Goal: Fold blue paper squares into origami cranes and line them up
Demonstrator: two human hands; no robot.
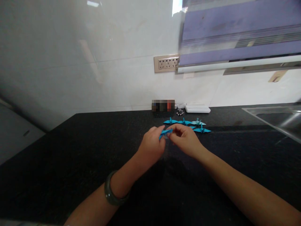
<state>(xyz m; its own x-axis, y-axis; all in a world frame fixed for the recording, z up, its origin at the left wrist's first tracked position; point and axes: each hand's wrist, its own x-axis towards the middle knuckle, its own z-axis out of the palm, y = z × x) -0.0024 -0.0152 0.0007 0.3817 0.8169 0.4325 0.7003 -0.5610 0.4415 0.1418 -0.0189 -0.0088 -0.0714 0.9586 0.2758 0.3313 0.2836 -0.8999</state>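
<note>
black worktop (70,157) below a pale wall (117,78). left hand (154,141) and right hand (185,138) both pinch the blue paper (166,132) above the worktop's middle, well in from its left edge; gripping from two sides probably steadies the thin folds. folded cranes (183,122) stand in two rows nearer the back edge, presumably placed beyond the hands' work; the right hand partly hides the front row. along the back edge: a blurred item (163,106), beads (180,112), a white case (198,109). sink (282,108) at right.

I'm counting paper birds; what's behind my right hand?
Behind your right hand, folded paper birds sit in two rows; the nearer row's left end is covered, so can't be seen.
</note>
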